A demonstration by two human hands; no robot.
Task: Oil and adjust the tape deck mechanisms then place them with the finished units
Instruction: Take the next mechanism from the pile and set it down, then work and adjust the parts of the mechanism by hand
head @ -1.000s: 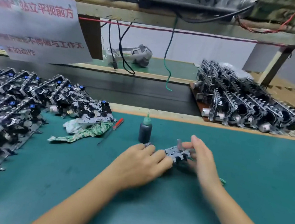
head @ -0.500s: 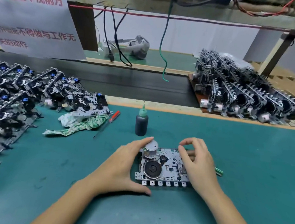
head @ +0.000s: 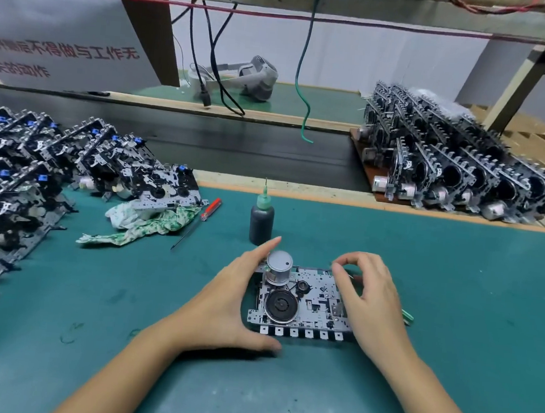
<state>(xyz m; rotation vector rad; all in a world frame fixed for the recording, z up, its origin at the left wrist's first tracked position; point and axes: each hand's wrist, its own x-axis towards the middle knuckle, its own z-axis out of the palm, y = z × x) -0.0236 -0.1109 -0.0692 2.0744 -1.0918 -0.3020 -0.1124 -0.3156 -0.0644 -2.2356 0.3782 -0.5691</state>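
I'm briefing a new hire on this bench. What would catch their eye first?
Centre front, one tape deck mechanism lies flat on the green mat between the left hand and right hand. A dark oil bottle stands just behind it. Mechanisms are piled at far left and in rows at back right.

Left hand (head: 224,303) lay palm-down, fingers (head: 266,248) straight, thumb extended along the near side; right hand (head: 373,302) arched, fingertips curled downward; both forearms reached forward, converging.
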